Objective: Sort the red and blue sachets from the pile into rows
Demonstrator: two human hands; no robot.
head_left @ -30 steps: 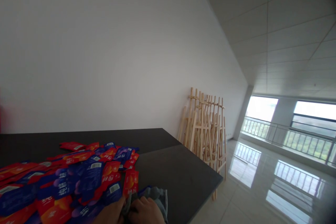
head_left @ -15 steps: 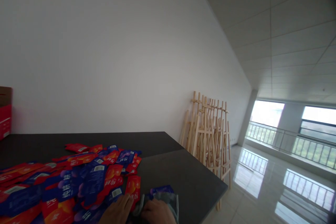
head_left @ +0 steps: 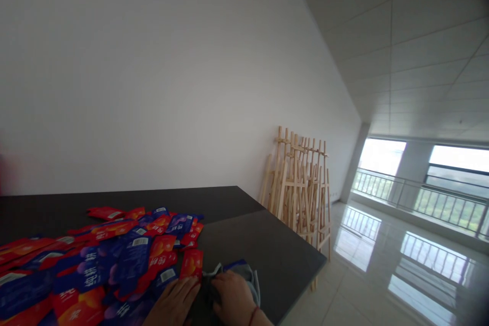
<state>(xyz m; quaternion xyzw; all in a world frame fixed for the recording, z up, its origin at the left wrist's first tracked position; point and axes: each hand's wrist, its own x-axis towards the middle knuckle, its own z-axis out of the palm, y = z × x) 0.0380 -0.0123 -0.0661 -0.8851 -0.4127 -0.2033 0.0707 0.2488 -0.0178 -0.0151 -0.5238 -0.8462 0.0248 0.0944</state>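
At the bottom of the head view, my left hand (head_left: 173, 301) lies with its fingers flat by the lower end of a red packet (head_left: 191, 265), beside the pile of red and blue packets (head_left: 133, 260). Just to its right, my right hand (head_left: 231, 295), with a red cord at the wrist, is closed on a grey cloth (head_left: 252, 281). A blue packet (head_left: 234, 265) shows partly behind the cloth. The dark gap between the hands is too dim to make out.
The dark table (head_left: 252, 234) ends at a corner on the right. Beyond it, wooden easels (head_left: 300, 188) lean against the white wall. Glossy floor, windows and a railing (head_left: 416, 198) lie further right.
My right hand has moved up a little over the cloth, which is now more bunched and covers more of the blue packet. The view has shifted slightly right; the red box has nearly left it.
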